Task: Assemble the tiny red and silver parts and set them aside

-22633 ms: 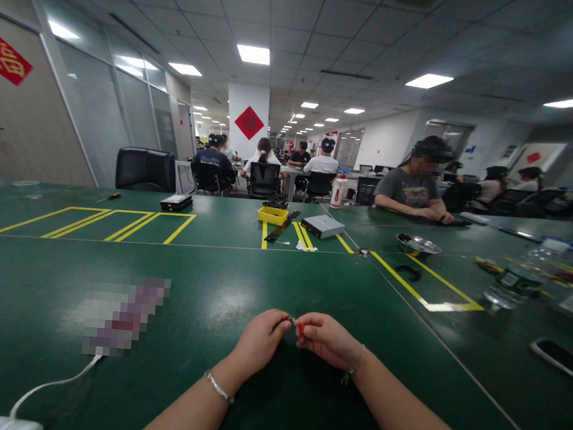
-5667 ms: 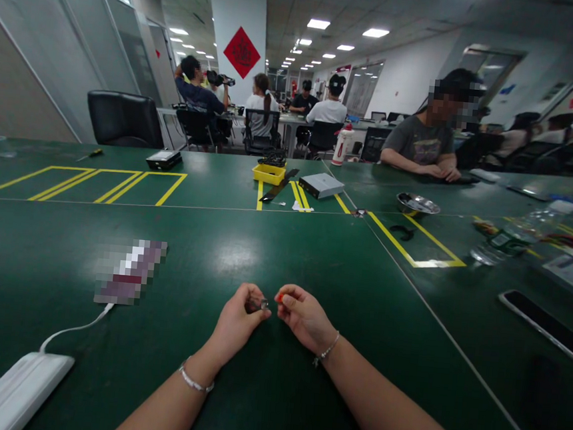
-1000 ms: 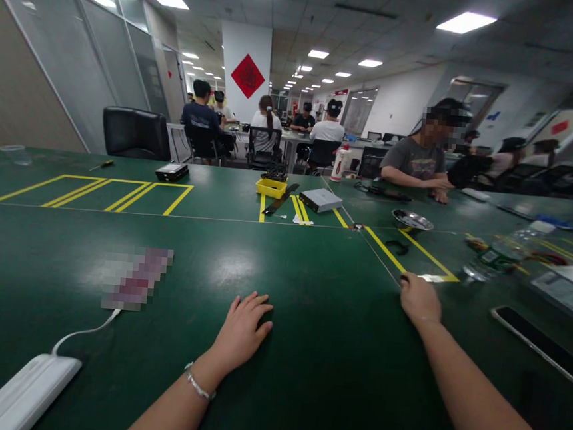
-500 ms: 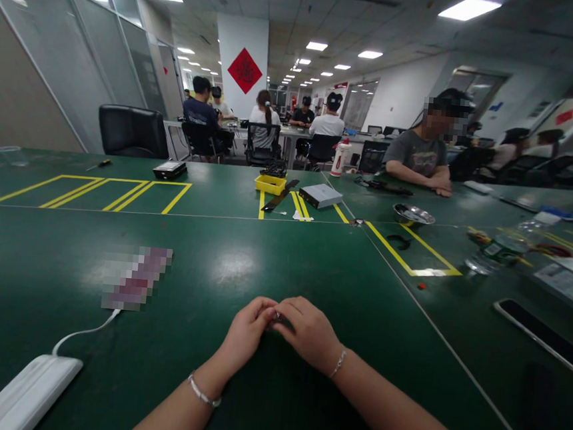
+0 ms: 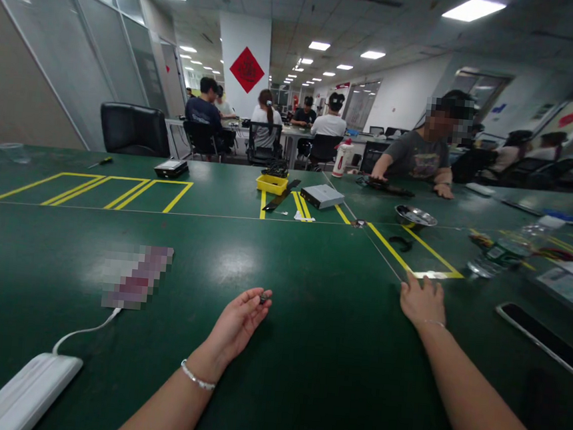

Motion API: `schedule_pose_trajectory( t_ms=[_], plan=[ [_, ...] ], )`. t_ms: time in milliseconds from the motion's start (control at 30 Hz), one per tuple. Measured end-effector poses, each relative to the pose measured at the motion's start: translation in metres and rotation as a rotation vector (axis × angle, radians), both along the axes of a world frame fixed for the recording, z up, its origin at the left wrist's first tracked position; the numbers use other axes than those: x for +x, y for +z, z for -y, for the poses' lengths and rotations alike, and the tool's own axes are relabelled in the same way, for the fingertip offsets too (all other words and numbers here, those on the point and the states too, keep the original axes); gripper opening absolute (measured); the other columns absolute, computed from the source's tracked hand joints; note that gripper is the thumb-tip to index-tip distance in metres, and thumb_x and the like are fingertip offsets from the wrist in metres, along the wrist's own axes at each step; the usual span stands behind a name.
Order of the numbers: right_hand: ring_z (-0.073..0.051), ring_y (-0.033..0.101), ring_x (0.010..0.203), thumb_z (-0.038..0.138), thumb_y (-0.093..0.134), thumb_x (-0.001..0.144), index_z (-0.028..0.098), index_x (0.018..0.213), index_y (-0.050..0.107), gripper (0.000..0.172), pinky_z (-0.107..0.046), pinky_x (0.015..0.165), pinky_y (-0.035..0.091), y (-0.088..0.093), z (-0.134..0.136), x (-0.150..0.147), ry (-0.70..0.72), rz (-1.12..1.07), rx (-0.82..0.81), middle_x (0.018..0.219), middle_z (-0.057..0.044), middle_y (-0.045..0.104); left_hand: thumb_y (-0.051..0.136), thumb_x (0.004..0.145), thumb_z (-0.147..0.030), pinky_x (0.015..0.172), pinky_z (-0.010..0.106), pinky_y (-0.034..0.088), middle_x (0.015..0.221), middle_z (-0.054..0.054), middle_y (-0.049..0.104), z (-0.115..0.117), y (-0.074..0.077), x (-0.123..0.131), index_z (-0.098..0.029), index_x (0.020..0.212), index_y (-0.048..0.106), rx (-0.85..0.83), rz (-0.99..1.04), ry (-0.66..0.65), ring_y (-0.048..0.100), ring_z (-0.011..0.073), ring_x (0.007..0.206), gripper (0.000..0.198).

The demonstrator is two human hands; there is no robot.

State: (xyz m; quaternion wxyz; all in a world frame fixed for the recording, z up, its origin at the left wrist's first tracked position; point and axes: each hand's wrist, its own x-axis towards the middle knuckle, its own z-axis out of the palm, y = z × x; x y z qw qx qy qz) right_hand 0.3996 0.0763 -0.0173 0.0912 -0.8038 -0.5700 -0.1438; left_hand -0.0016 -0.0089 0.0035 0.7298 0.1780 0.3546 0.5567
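Observation:
My left hand (image 5: 237, 321) rests on the green table (image 5: 305, 350), palm turned up. Its thumb and fingertips pinch a small dark metal part (image 5: 262, 298). My right hand (image 5: 422, 300) is stretched out to the right. Its fingers lie spread and flat on the table, just short of the corner of a yellow tape outline (image 5: 432, 273). Nothing shows in that hand, and whatever lies under its fingers is hidden.
A white power adapter (image 5: 25, 393) with its cable lies at the near left, leading to a blurred object (image 5: 133, 275). A phone (image 5: 546, 341), a lying water bottle (image 5: 499, 250) and a metal bowl (image 5: 415, 217) are on the right. A yellow tray (image 5: 272, 183) and grey box (image 5: 322, 195) stand farther back. A person (image 5: 422, 156) sits across.
Half a second ago both hands met in front of me. My right hand has since swung out right, over the spot where a small red piece lay. My left hand turned palm up.

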Motion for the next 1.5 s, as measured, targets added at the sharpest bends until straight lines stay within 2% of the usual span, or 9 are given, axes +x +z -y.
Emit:
schedule_pose_trajectory(
  t_ms=[233,400,500,633,767,900,1100,1333,1500],
  plan=[
    [-0.023,0.045,0.095,0.019,0.032,0.071,0.008,0.097,0.056,0.037,-0.033,0.080,0.033,-0.002,-0.001,0.010,0.028,-0.063,-0.124,0.104,-0.016,0.050,0.046,0.073,-0.007,0.068,0.022,0.050,0.095,0.012,0.058,0.000,0.000,-0.003,-0.010,0.086,0.052,-0.055,0.144,-0.002,0.059,0.0149,0.079,0.015],
    [-0.024,0.048,0.086,0.012,0.037,0.064,0.011,0.095,0.057,0.037,-0.034,0.071,0.037,0.010,0.003,-0.001,-0.013,-0.155,-0.048,0.098,-0.014,0.053,0.044,0.074,-0.006,0.067,0.021,0.051,0.091,0.012,0.059,0.000,0.004,-0.005,-0.009,0.085,0.053,-0.086,0.197,0.010,0.059,0.0150,0.078,0.014],
    [-0.021,0.049,0.085,0.013,0.037,0.067,0.013,0.090,0.058,0.031,-0.033,0.073,0.037,0.021,0.005,-0.031,0.077,-0.302,0.070,0.094,-0.011,0.054,0.044,0.074,-0.006,0.069,0.021,0.050,0.091,0.011,0.058,0.000,0.003,-0.006,-0.009,0.085,0.053,-0.087,0.228,0.001,0.058,0.0149,0.081,0.014],
    [-0.014,0.051,0.071,0.023,0.043,0.069,0.017,0.089,0.055,0.024,-0.031,0.068,0.040,0.033,0.018,-0.112,0.352,-0.886,0.102,0.087,-0.006,0.056,0.046,0.072,-0.002,0.073,0.019,0.049,0.087,0.007,0.059,0.000,0.001,-0.006,-0.010,0.086,0.053,-0.046,0.246,-0.033,0.057,0.0132,0.083,0.017],
    [-0.008,0.049,0.056,0.032,0.049,0.069,0.016,0.084,0.053,0.022,-0.024,0.054,0.039,0.035,0.046,-0.203,0.551,-1.740,-0.208,0.074,-0.002,0.055,0.048,0.071,-0.002,0.070,0.017,0.049,0.081,0.005,0.059,0.000,0.001,-0.006,-0.012,0.085,0.053,-0.041,0.199,-0.031,0.058,0.0110,0.079,0.017],
    [-0.004,0.041,0.044,0.036,0.049,0.070,0.015,0.071,0.053,0.021,-0.018,0.044,0.031,0.026,0.068,-0.249,0.551,-2.119,-0.475,0.053,0.004,0.047,0.048,0.074,-0.010,0.060,0.015,0.049,0.078,0.004,0.059,-0.002,-0.003,-0.006,-0.012,0.084,0.054,0.002,0.168,-0.066,0.058,0.0075,0.065,0.012],
    [-0.004,0.049,0.058,0.019,0.059,0.064,0.017,0.081,0.054,0.018,-0.020,0.058,0.037,0.017,0.073,-0.243,0.597,-2.292,-0.575,0.070,0.001,0.056,0.048,0.074,-0.016,0.049,0.013,0.046,0.069,0.002,0.058,-0.004,-0.011,-0.004,-0.014,0.089,0.052,0.027,0.118,-0.098,0.055,0.0050,0.054,0.015],
    [-0.008,0.052,0.061,0.032,0.051,0.071,0.015,0.080,0.055,0.019,-0.025,0.061,0.038,0.017,0.074,-0.242,0.622,-2.289,-0.600,0.070,-0.002,0.058,0.051,0.073,-0.017,0.052,0.013,0.045,0.078,0.003,0.058,0.002,-0.009,0.002,-0.014,0.090,0.052,0.046,0.065,-0.134,0.055,0.0053,0.059,0.017],
    [-0.007,0.052,0.063,0.028,0.054,0.069,0.016,0.079,0.055,0.016,-0.025,0.064,0.038,0.016,0.074,-0.243,0.618,-2.316,-0.538,0.069,0.000,0.057,0.054,0.069,-0.010,0.059,0.015,0.045,0.079,0.003,0.057,0.006,-0.006,0.005,-0.015,0.090,0.052,0.079,0.054,-0.172,0.056,0.0063,0.065,0.021]
  ],
)
